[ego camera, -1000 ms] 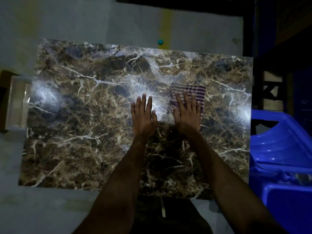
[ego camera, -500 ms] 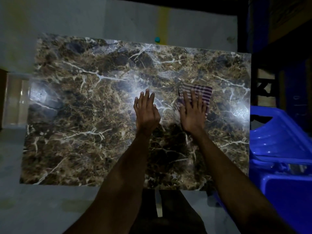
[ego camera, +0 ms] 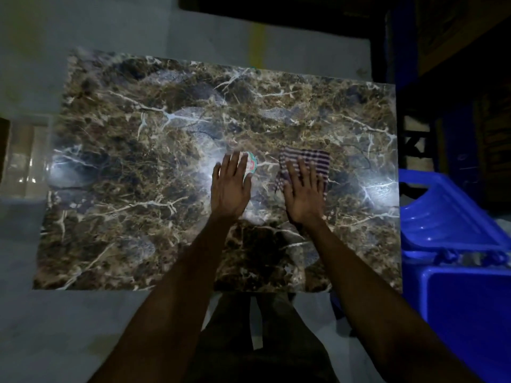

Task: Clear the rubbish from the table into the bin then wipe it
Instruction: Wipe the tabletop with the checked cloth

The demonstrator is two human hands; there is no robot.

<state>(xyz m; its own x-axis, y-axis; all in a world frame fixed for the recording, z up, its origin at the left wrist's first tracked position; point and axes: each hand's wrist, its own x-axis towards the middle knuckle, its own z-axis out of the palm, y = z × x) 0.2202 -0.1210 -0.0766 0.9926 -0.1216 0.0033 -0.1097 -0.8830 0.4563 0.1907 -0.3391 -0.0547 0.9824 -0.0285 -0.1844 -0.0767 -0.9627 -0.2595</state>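
hands still flat: right hand presses cloth, now farther right; left hand empty on table.

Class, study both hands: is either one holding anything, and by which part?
Nothing is in a grip. The right hand presses flat on the striped cloth's near half; the left hand lies flat, fingers partly covering a small round item.
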